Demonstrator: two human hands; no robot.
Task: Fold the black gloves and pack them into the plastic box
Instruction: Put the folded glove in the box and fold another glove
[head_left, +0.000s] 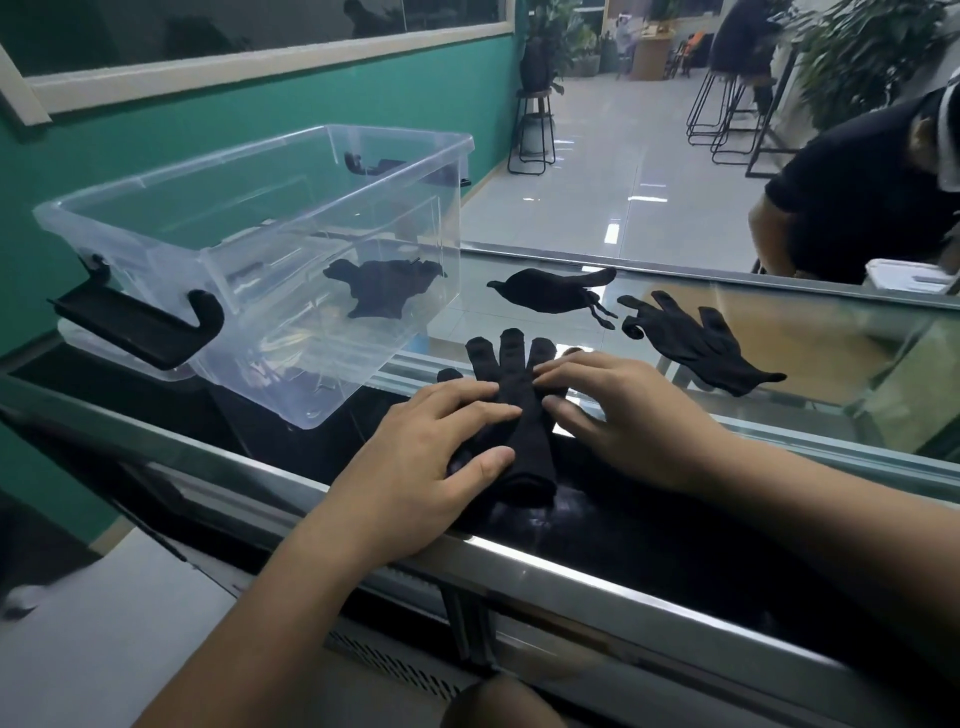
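Observation:
A black glove lies flat on the glass counter in front of me, fingers pointing away. My left hand presses on its left side and cuff, thumb on the fabric. My right hand rests on its right side, fingertips on the glove's palm. Neither hand grips it. A crumpled black glove lies further back, and a spread black glove lies to the right. The clear plastic box stands at the left with a black glove inside on its bottom.
The glass counter has metal edges front and back. The box's black latch handle sticks out toward me. A person in a dark shirt bends over at the far right beside a white container.

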